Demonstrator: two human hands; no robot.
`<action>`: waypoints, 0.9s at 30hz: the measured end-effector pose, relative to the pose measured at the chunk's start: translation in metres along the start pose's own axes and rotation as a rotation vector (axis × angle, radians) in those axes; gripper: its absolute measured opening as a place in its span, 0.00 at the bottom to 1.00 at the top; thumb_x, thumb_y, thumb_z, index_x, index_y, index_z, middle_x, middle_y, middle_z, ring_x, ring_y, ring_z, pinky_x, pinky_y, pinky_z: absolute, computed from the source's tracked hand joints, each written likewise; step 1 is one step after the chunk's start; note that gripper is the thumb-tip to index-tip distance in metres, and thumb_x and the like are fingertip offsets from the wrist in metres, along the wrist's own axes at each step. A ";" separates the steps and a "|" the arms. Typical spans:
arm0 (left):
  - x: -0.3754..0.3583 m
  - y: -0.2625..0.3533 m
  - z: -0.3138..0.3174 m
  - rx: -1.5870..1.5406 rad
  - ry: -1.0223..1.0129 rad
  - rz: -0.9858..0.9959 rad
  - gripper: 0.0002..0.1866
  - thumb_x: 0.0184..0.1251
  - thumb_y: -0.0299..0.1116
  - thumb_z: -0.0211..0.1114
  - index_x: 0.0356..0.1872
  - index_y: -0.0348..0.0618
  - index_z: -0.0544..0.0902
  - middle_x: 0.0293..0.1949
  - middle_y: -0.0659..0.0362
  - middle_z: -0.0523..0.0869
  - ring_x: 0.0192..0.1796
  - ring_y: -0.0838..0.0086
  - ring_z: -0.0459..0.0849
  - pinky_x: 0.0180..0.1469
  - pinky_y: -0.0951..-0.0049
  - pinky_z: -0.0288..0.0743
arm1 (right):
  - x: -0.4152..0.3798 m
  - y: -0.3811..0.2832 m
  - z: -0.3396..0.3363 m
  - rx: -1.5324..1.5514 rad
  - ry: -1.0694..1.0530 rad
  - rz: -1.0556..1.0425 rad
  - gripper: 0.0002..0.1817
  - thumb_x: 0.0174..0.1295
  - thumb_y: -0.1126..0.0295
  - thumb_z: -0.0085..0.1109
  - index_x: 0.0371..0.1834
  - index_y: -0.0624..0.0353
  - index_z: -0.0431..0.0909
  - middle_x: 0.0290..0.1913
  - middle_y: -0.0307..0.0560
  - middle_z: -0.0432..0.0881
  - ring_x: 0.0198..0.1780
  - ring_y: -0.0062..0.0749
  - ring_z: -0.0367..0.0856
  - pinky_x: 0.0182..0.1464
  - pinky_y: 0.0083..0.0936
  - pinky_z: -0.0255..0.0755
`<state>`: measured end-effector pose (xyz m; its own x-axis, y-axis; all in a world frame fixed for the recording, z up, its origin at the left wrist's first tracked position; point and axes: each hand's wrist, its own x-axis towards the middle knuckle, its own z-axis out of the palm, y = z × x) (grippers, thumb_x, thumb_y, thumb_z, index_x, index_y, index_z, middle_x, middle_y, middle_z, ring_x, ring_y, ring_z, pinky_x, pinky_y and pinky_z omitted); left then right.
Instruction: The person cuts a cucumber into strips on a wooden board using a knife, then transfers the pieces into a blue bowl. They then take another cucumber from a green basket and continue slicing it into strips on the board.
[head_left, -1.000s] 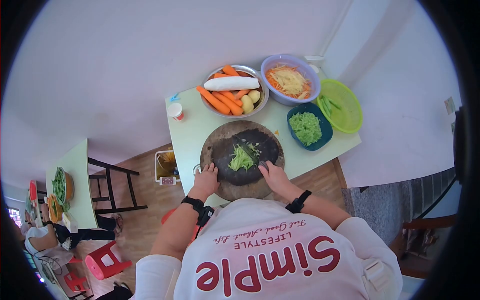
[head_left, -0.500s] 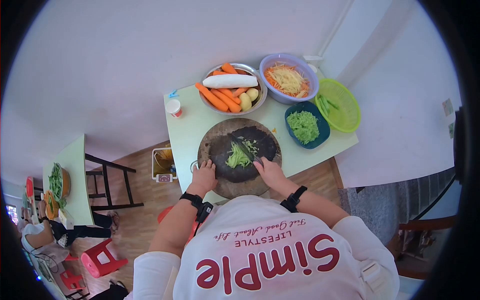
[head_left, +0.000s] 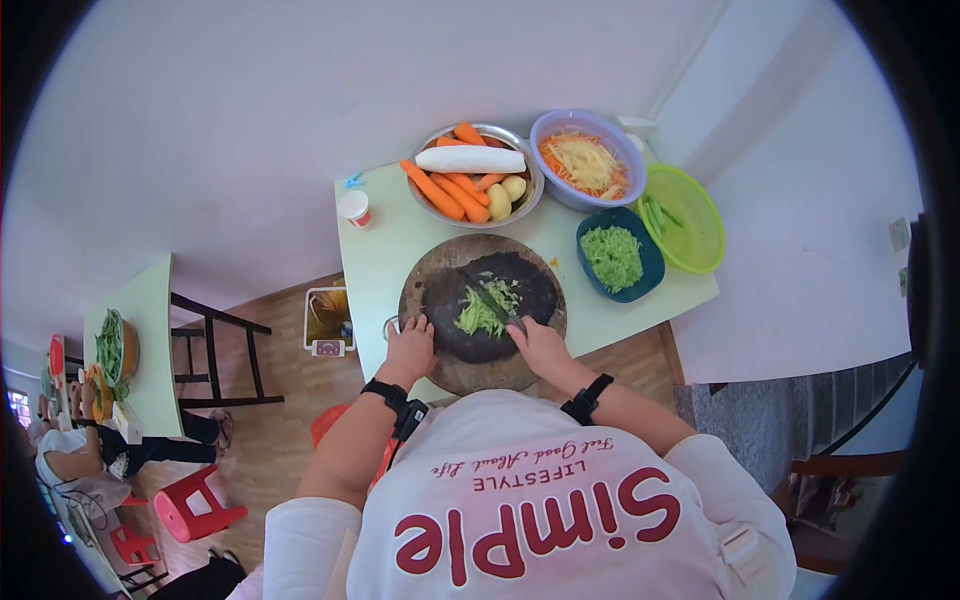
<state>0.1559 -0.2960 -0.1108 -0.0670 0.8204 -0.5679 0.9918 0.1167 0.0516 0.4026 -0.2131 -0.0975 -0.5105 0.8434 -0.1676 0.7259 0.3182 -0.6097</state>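
Note:
On a round wooden chopping board, green shreds lie in a small heap on the dark, wet middle. My right hand is closed round the handle of a knife, whose dark blade reaches up and left across the shreds. Flat on the board's left edge rests my left hand, its fingers apart and holding nothing. Behind the board, a metal basin holds carrots, a peeled white radish and potatoes.
A purple basin of orange and pale shreds, a teal bowl of green shreds and a lime basket stand at the back right. A paper cup is at the back left. Another person sits far left, near a red stool.
The view has shifted slightly, moving the tabletop things a little right in the picture. My hands and the knife keep nearly the same places on the board.

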 end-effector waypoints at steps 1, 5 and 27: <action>0.000 0.000 -0.001 0.002 0.001 0.002 0.38 0.62 0.45 0.67 0.73 0.46 0.66 0.78 0.58 0.60 0.78 0.65 0.59 0.73 0.38 0.53 | 0.001 0.001 0.002 -0.033 -0.030 0.008 0.21 0.74 0.52 0.48 0.44 0.63 0.74 0.32 0.67 0.83 0.37 0.66 0.82 0.39 0.54 0.74; 0.001 -0.001 0.000 0.010 0.000 0.004 0.38 0.62 0.45 0.67 0.73 0.46 0.66 0.78 0.58 0.60 0.78 0.64 0.59 0.73 0.39 0.53 | 0.001 0.000 -0.002 -0.025 -0.033 -0.001 0.21 0.73 0.51 0.48 0.45 0.63 0.74 0.32 0.67 0.83 0.37 0.65 0.82 0.39 0.54 0.74; 0.002 0.000 -0.003 -0.010 -0.017 -0.003 0.37 0.63 0.44 0.66 0.73 0.45 0.67 0.78 0.57 0.60 0.78 0.63 0.60 0.73 0.41 0.55 | -0.007 -0.003 -0.002 -0.046 -0.009 -0.060 0.20 0.73 0.52 0.49 0.41 0.62 0.73 0.29 0.65 0.82 0.34 0.64 0.82 0.37 0.54 0.74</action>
<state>0.1558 -0.2926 -0.1098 -0.0685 0.8105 -0.5817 0.9904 0.1253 0.0579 0.4043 -0.2191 -0.0930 -0.5579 0.8181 -0.1392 0.7140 0.3877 -0.5830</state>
